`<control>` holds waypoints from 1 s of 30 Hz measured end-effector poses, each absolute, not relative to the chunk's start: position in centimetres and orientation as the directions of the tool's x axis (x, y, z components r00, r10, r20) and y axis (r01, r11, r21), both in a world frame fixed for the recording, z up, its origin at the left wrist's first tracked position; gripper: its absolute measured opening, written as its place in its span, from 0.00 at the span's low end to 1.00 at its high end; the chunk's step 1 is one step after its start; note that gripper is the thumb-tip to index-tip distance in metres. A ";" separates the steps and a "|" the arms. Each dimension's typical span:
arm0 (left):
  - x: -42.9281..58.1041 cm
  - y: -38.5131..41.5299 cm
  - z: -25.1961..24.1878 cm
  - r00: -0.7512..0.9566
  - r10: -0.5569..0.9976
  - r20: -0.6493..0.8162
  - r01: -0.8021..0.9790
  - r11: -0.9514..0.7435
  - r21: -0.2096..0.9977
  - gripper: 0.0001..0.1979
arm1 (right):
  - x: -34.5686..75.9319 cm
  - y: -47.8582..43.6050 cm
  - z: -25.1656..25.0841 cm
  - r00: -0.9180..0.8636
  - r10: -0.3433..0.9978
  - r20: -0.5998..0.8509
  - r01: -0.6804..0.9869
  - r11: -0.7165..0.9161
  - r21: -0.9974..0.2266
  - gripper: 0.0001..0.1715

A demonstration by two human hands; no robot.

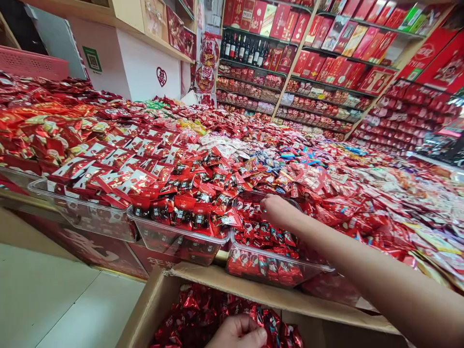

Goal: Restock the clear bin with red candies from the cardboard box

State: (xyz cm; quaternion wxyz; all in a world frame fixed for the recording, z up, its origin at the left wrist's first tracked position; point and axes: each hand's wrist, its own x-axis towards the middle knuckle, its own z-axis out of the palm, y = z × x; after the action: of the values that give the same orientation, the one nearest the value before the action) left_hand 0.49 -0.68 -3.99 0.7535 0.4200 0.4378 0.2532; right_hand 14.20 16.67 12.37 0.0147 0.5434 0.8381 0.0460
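Firstly, the right hand (277,210) reaches in from the lower right edge on a long bare forearm and lies on the small red candies (264,237) that fill a clear plastic bin (253,276) at the front of the desk. Its back is up and its fingers bend down among the wrappers. The fingertips are hidden there, so I cannot tell if this hand is grasping a piece or only touching the heap. The left hand (239,333) is at the bottom edge, inside an open cardboard box (224,285) that stands below the bin. It is clenched into a fist on the shiny red foil candies (195,314), with the thumb pressed against one wrapper. The wrist and lower part of this hand are cut off by the frame, and what the fist encloses is not visible. Just beside the first bin, on its left, a second clear bin (174,244) carries red and black packets (188,208), heaped above its rim. The desk itself is almost fully hidden under wrapped sweets, which spread far back and to the right, where they become blurred and hard to make out. Behind stand shelves (326,87) with red gift boxes and a row of dark bottles (246,48). The print on the wrappers is too small to read. A pale tiled floor (54,295) shows at the lower left.
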 end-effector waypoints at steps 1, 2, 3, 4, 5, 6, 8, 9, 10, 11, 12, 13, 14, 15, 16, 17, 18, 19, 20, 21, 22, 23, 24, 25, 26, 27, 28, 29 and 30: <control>0.3 -0.6 -3.8 0.482 0.760 -0.436 -0.002 0.498 0.867 0.20 | 14.1 15.7 13.5 -0.414 0.908 0.063 0.910 0.411 0.063 0.08; 0.1 -0.5 -3.7 0.474 0.772 -0.423 0.008 0.477 0.879 0.19 | 14.1 14.3 14.7 -0.421 0.900 0.109 0.906 0.424 -0.001 0.09; 0.0 -0.4 -3.5 0.471 0.782 -0.409 0.011 0.458 0.889 0.17 | 14.1 12.4 15.7 -0.431 0.889 0.155 0.888 0.448 -0.101 0.10; -0.2 -0.3 -3.4 0.478 0.784 -0.396 -0.004 0.452 0.892 0.16 | 14.1 10.1 16.3 -0.439 0.878 0.192 0.848 0.476 -0.235 0.09; -0.3 -0.3 -3.2 0.501 0.778 -0.378 -0.041 0.458 0.888 0.15 | 14.3 7.6 16.3 -0.447 0.874 0.193 0.780 0.486 -0.394 0.08; -0.4 -0.3 -3.1 0.531 0.770 -0.353 -0.097 0.469 0.878 0.15 | 14.4 5.0 15.8 -0.477 0.864 0.161 0.699 0.484 -0.527 0.06; -0.4 -0.4 -2.7 0.576 0.765 -0.287 -0.231 0.490 0.841 0.16 | 14.9 0.4 13.1 -0.423 0.898 0.124 0.584 0.375 -0.720 0.07; -0.4 -0.4 -2.3 0.577 0.773 -0.264 -0.279 0.490 0.826 0.17 | 15.2 -1.4 11.1 -0.361 0.926 0.108 0.552 0.305 -0.776 0.09; -0.3 -0.5 -1.9 0.563 0.786 -0.255 -0.300 0.482 0.823 0.17 | 15.4 -2.7 9.1 -0.314 0.949 0.031 0.549 0.209 -0.809 0.09; -0.2 -0.5 -1.4 0.536 0.804 -0.259 -0.294 0.465 0.835 0.17 | 15.7 -3.6 7.2 -0.285 0.959 -0.013 0.549 0.152 -0.822 0.08; -0.2 -0.6 -1.0 0.525 0.807 -0.271 -0.269 0.460 0.846 0.19 | 15.9 -4.2 5.4 -0.245 0.967 -0.073 0.542 0.075 -0.837 0.08; -0.1 -0.6 -0.6 0.522 0.808 -0.274 -0.238 0.446 0.863 0.20 | 16.0 -4.4 4.0 -0.211 0.969 -0.129 0.516 -0.002 -0.856 0.08; -0.1 -0.6 -0.2 0.512 0.818 -0.261 -0.218 0.418 0.882 0.20 | 16.1 -4.4 2.9 -0.181 0.967 -0.180 0.465 -0.077 -0.882 0.09; 0.0 -0.6 0.0 0.516 0.823 -0.239 -0.186 0.380 0.906 0.20 | 16.1 -4.3 2.0 -0.157 0.960 -0.233 0.387 -0.157 -0.908 0.11; 0.0 -0.6 0.0 0.523 0.819 -0.237 -0.139 0.357 0.924 0.21 | 16.0 -4.1 1.4 -0.144 0.949 -0.280 0.296 -0.228 -0.927 0.13; 0.1 -0.6 0.0 0.528 0.813 -0.245 -0.089 0.340 0.936 0.21 | 15.9 -3.9 0.9 -0.139 0.940 -0.311 0.207 -0.279 -0.938 0.14; 0.1 -0.7 -0.1 0.535 0.807 -0.251 -0.040 0.321 0.946 0.21 | 15.7 -3.8 0.6 -0.134 0.933 -0.333 0.126 -0.317 -0.940 0.16; 0.2 -0.8 -0.2 0.542 0.799 -0.261 0.004 0.308 0.951 0.21 | 15.4 -3.7 0.4 -0.114 0.932 -0.345 0.058 -0.341 -0.938 0.16; 0.2 -0.9 -0.4 0.547 0.793 -0.269 0.037 0.298 0.954 0.21 | 15.2 -3.7 0.3 -0.086 0.933 -0.349 0.004 -0.350 -0.937 0.16; 0.2 -1.0 -0.5 0.549 0.791 -0.271 0.056 0.289 0.956 0.20 | 15.0 -3.7 0.2 -0.059 0.936 -0.347 -0.036 -0.349 -0.936 0.16; 0.2 -1.0 -0.7 0.547 0.793 -0.267 0.059 0.282 0.958 0.18 | 14.9 -3.8 0.2 -0.027 0.940 -0.341 -0.067 -0.342 -0.937 0.16; 0.2 -1.1 -0.8 0.543 0.798 -0.261 0.047 0.281 0.959 0.15 | 14.8 -3.9 0.3 -0.002 0.942 -0.336 -0.091 -0.335 -0.938 0.16; 0.3 -1.0 -0.9 0.535 0.806 -0.255 0.027 0.285 0.958 0.12 | 14.8 -3.9 0.3 0.012 0.944 -0.330 -0.107 -0.327 -0.939 0.16; 0.3 -1.0 -1.0 0.524 0.813 -0.254 0.000 0.298 0.954 0.11 | 14.8 -3.9 0.3 0.018 0.945 -0.327 -0.118 -0.323 -0.939 0.16; 0.3 -0.9 -0.9 0.518 0.815 -0.260 -0.028 0.320 0.947 0.10 | 14.9 -3.9 0.3 0.015 0.944 -0.331 -0.125 -0.327 -0.937 0.16; 0.3 -0.9 -0.9 0.514 0.815 -0.269 -0.054 0.344 0.937 0.09 | 15.0 -3.9 0.2 0.009 0.942 -0.337 -0.127 -0.333 -0.934 0.16; 0.2 -0.8 -0.7 0.508 0.814 -0.281 -0.074 0.366 0.928 0.10 | 15.1 -3.9 0.0 -0.002 0.940 -0.340 -0.127 -0.337 -0.933 0.16; 0.2 -0.7 -0.6 0.503 0.815 -0.289 -0.087 0.381 0.921 0.10 | 15.2 -3.9 -0.2 -0.016 0.941 -0.339 -0.125 -0.338 -0.933 0.15; 0.1 -0.6 -0.4 0.496 0.818 -0.290 -0.095 0.383 0.919 0.10 | 15.2 -3.9 -0.4 -0.024 0.942 -0.333 -0.121 -0.334 -0.935 0.15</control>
State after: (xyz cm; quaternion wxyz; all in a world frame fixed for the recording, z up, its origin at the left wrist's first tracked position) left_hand 0.14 -0.60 -0.38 0.7325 0.4598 0.3935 0.3117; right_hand 15.17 -3.87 -0.44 -0.4371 0.5447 0.3769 -0.6085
